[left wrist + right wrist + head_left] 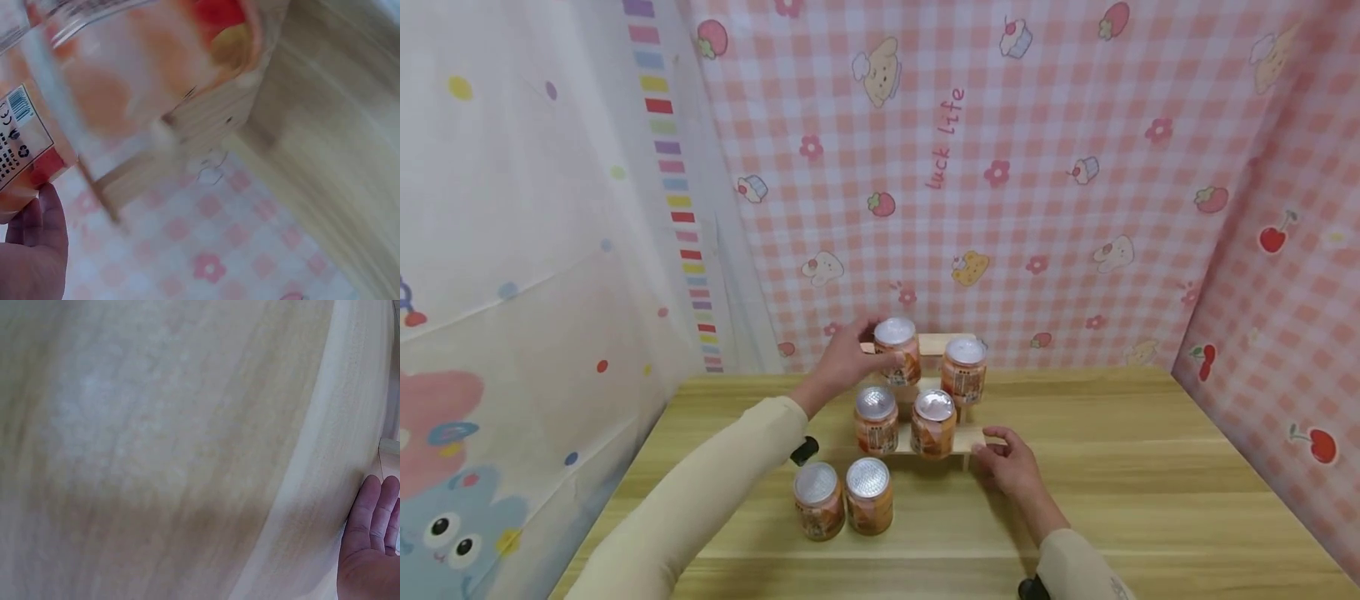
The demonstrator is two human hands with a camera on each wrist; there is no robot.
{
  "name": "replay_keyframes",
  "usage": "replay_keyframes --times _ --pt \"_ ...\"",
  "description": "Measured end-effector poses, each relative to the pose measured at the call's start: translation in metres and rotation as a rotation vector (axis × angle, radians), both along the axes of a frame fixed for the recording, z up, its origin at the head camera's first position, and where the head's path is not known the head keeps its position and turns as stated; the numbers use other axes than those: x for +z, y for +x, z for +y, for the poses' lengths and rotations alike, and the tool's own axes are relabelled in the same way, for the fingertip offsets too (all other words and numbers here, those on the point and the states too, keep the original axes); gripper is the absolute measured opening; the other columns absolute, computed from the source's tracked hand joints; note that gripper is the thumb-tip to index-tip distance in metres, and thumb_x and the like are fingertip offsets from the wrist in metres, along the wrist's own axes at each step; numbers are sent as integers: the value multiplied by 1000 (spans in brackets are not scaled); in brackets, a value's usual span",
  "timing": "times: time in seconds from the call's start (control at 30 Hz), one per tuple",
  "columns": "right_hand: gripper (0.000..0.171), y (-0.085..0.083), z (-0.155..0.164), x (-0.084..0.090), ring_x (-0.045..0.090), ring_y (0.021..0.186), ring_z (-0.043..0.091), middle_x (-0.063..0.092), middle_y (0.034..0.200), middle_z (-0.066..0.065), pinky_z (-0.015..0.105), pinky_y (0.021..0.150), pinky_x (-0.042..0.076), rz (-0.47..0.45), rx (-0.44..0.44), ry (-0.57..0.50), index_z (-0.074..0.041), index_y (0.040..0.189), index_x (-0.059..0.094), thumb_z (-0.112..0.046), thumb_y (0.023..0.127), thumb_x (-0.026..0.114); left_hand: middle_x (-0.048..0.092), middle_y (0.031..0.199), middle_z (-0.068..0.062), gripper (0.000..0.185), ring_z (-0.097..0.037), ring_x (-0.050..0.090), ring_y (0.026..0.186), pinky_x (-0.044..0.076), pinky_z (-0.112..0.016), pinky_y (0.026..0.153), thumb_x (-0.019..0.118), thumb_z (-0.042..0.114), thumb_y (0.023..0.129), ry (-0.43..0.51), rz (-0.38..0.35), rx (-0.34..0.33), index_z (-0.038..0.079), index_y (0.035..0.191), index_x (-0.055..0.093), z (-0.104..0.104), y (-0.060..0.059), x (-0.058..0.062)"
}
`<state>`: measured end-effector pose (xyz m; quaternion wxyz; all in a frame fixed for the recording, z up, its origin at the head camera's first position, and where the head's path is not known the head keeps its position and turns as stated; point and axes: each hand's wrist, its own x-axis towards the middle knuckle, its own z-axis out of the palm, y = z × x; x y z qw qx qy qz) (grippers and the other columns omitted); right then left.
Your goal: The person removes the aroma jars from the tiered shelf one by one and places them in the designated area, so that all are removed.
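My left hand (853, 357) grips an orange-labelled can (904, 367) with a silver lid at the top left of a wooden step stand (947, 343). In the left wrist view, fingers (47, 219) lie against a can's label (28, 137). To its right, another such can (964, 379) stands on the stand. Two more cans, a left one (877, 433) and a right one (933, 437), are side by side on the lower step. My right hand (1013, 471) holds that step's right end, thumb at the front corner and fingers behind it.
Two similar cans, one left (820, 508) and one right (870, 504), stand on the wood-grain table (1112, 500) in front of the stand. A pink checked cloth (1045, 217) hangs behind; a white patterned cloth (550, 250) hangs on the left.
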<state>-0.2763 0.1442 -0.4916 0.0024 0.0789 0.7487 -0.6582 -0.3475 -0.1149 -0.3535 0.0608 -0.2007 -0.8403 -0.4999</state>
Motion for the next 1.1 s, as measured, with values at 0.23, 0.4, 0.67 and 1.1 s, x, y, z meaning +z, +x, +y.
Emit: replay_keyframes --times 0.23,0.4,0.67,1.1 --pt "35 -2 -1 2 59 71 19 60 90 12 38 55 50 5 3 -2 0 117 48 -9 86 62 53 114 -1 64 -18 50 105 43 -35 88 77 31 72 83 20 32 13 126 46 -30 12 36" --pt "35 -2 -2 3 59 72 20 59 93 15 39 56 51 5 -2 -1 -1 117 48 -10 86 62 50 117 -4 66 -22 49 108 45 -38 83 76 32 73 117 13 47 17 128 43 -67 21 34" --pt "37 -1 -5 2 59 73 19 58 98 17 39 57 51 -2 6 16 -2 117 48 -12 85 63 46 117 -9 68 -25 47 108 48 -37 78 75 28 75 71 -51 109 11 130 40 -136 73 0" --pt "36 1 -3 1 58 73 18 57 97 16 38 58 51 -3 -1 15 -2 118 48 -10 85 62 49 114 -12 63 -25 48 103 48 -30 78 78 17 72 119 -151 139 7 124 43 -170 127 -80"
